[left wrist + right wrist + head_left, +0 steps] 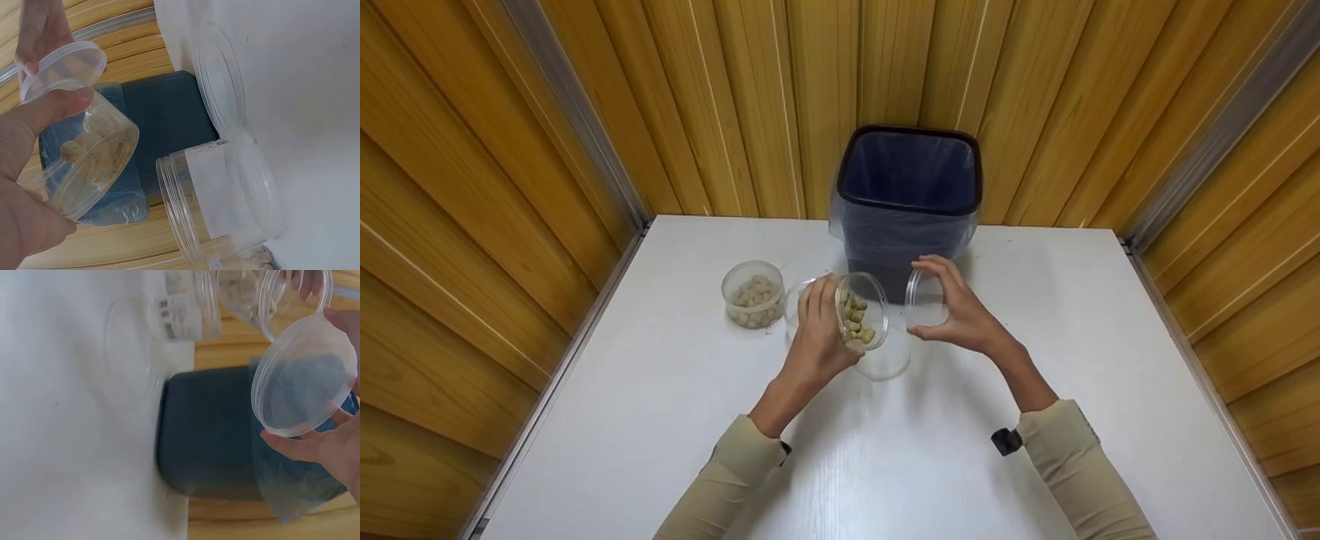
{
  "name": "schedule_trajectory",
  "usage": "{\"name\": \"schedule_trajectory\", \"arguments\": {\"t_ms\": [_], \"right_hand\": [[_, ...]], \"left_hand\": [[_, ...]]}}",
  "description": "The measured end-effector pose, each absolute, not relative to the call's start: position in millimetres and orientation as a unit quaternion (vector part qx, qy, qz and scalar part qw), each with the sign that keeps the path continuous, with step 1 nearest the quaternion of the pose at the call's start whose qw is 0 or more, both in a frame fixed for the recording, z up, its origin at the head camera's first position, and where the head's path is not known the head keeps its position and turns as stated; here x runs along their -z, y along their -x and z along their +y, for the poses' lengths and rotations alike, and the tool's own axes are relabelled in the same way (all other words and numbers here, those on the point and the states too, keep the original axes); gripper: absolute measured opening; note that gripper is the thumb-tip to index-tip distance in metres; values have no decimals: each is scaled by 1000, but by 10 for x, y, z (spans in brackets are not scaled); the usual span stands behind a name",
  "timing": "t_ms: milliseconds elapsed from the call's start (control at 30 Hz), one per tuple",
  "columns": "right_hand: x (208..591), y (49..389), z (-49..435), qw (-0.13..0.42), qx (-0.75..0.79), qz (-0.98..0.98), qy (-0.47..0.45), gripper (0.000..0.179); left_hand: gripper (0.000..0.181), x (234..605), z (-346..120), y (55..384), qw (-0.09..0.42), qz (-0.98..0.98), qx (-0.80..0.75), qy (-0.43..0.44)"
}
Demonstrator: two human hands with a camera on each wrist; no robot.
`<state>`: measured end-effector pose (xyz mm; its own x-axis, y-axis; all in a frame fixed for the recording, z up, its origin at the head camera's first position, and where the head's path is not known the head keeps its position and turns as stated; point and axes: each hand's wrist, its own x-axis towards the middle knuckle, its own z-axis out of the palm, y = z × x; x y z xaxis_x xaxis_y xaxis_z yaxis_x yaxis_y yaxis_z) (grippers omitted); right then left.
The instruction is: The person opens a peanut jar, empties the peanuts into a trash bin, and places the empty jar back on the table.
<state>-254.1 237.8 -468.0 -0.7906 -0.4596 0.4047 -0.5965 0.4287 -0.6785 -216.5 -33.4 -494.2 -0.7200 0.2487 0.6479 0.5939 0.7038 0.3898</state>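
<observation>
My left hand [819, 330] grips a small clear plastic tub [877, 296], tipped on its side with its mouth towards the right. Several greenish-tan lumps [856, 319] lie inside it. Close by on the right, my right hand [964, 315] holds a round clear lid [306, 377] by its edge, between thumb and fingers. The lid stands nearly upright, facing the tub's mouth. Below and behind the left hand, a larger clear jar [216, 197] with a white label stands on the table. Beside it a second clear lid [219, 81] lies flat on the tabletop.
Left of the hands stands another clear tub [753, 294] holding pale lumps. A dark blue bin [900, 236] with a plastic liner stands at the table's back edge, just beyond the hands. Wood-patterned walls [735, 105] enclose the white table [585, 435].
</observation>
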Motion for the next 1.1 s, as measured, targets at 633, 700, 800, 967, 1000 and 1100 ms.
{"name": "schedule_trajectory", "arguments": {"t_ms": [633,700,800,967,1000,1100], "right_hand": [[5170,2790,3274,98,-454,-881,-84,98],[5223,2814,3339,95,-449,-887,-56,100],[5297,2836,3431,99,-451,-887,-8,102],[5418,2836,3568,128,-476,-868,64,101],[5439,2828,3591,134,-480,-864,72,101],[5486,2806,3643,146,-491,-855,85,98]], "left_hand": [[124,5040,-331,2144,271,-888,284,239],[124,5046,-333,2134,268,-891,280,237],[125,5056,-333,2120,269,-893,272,235],[123,5084,-320,2112,270,-896,263,235],[122,5088,-317,2110,269,-896,264,235],[121,5101,-310,2104,264,-896,266,238]]}}
